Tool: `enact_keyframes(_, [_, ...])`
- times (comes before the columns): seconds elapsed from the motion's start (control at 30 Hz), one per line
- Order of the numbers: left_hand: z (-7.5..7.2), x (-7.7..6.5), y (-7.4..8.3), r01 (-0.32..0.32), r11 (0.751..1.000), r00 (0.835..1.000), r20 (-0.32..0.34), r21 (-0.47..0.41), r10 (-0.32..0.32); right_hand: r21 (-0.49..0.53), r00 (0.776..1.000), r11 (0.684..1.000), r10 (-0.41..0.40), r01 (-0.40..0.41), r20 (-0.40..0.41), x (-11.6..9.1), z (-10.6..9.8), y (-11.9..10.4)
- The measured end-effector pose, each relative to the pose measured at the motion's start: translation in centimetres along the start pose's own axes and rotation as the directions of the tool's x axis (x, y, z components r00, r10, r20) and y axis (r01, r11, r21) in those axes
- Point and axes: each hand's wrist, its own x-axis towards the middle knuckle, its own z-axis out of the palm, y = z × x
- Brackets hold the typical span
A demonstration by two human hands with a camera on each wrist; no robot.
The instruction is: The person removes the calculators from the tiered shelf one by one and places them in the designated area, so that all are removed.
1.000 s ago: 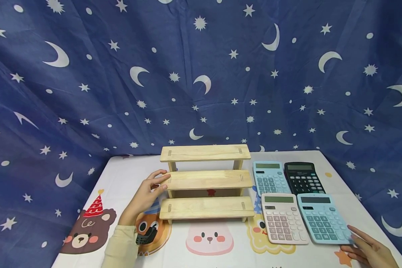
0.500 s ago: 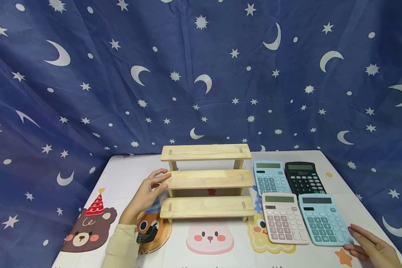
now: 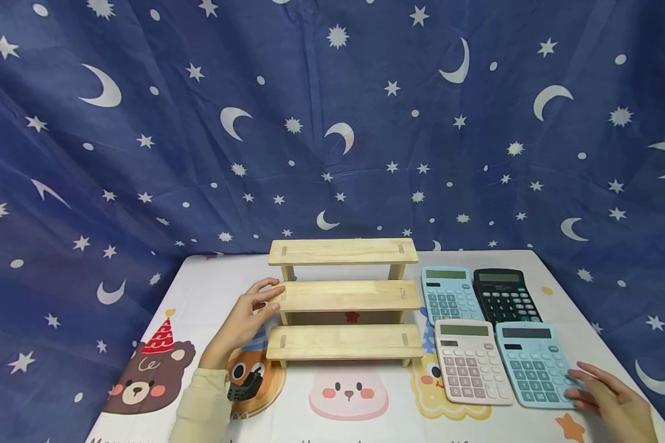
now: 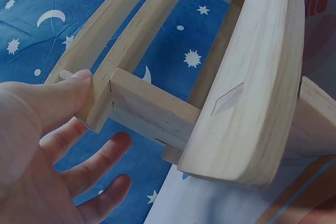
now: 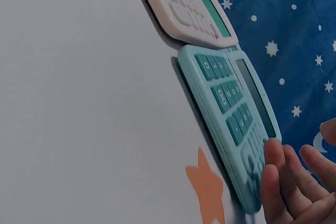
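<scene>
A three-tier wooden display stand [image 3: 343, 342] of pale boards stands mid-table. My left hand [image 3: 242, 326] pinches the left end of its middle board [image 4: 100, 93], thumb on one face. The other fingers spread loosely in the left wrist view. My right hand [image 3: 615, 397] is at the lower right corner of the front blue calculator [image 3: 534, 363]. Its fingers [image 5: 273, 153] are extended and slightly bent, overlapping the calculator's edge in the right wrist view. Left of that calculator lies a pink one [image 3: 471, 363].
Behind these lie another light blue calculator [image 3: 451, 295] and a black one [image 3: 504, 295]. The white tablecloth [image 3: 210, 277] carries printed cartoon animals. A dark blue star-and-moon curtain [image 3: 366, 203] hangs right behind the stand.
The right hand's fingers have shifted slightly up and left over the blue calculator's corner. My left hand keeps its place on the board. The whole view has drifted a little.
</scene>
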Motion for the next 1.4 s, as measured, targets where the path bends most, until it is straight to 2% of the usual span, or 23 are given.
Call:
enact_keyframes(0.13, [0.0,0.1,0.0,0.003,1.0,1.0,-0.001,-0.001,-0.003,0.0,0.999,0.999,-0.036,0.036,-0.006,-0.1,0.6,-0.5])
enact_keyframes(0.33, [0.1,0.2,0.2,0.009,1.0,1.0,0.006,-0.003,-0.009,-0.034,0.991,0.991,-0.132,0.133,0.022,0.0,1.2,-1.1])
enact_keyframes(0.53, [0.1,0.4,0.5,0.005,1.0,1.0,0.006,0.001,-0.005,0.044,0.975,0.975,-0.218,0.216,0.046,-0.6,2.0,-2.2])
enact_keyframes(0.63, [0.1,0.4,0.4,0.004,1.0,1.0,0.001,0.006,-0.004,0.076,0.958,0.959,-0.279,0.274,0.061,-0.8,2.5,-2.8])
enact_keyframes(0.83, [0.1,0.4,0.3,-0.001,1.0,1.0,-0.005,0.014,0.001,0.055,0.925,0.928,-0.372,0.368,0.076,-1.2,3.7,-4.4])
enact_keyframes(1.03, [0.1,0.3,0.3,-0.012,0.999,1.0,-0.025,0.041,0.013,0.033,0.872,0.876,-0.483,0.482,0.083,-1.3,4.9,-5.6])
enact_keyframes(1.27, [0.0,0.1,0.6,-0.002,0.998,0.999,-0.036,0.069,0.004,0.086,0.855,0.861,-0.507,0.501,0.109,-1.6,6.3,-7.2])
enact_keyframes(1.4, [-0.1,-0.1,0.8,-0.002,0.997,0.999,-0.042,0.076,0.005,0.096,0.818,0.827,-0.562,0.554,0.12,-1.8,7.0,-8.1])
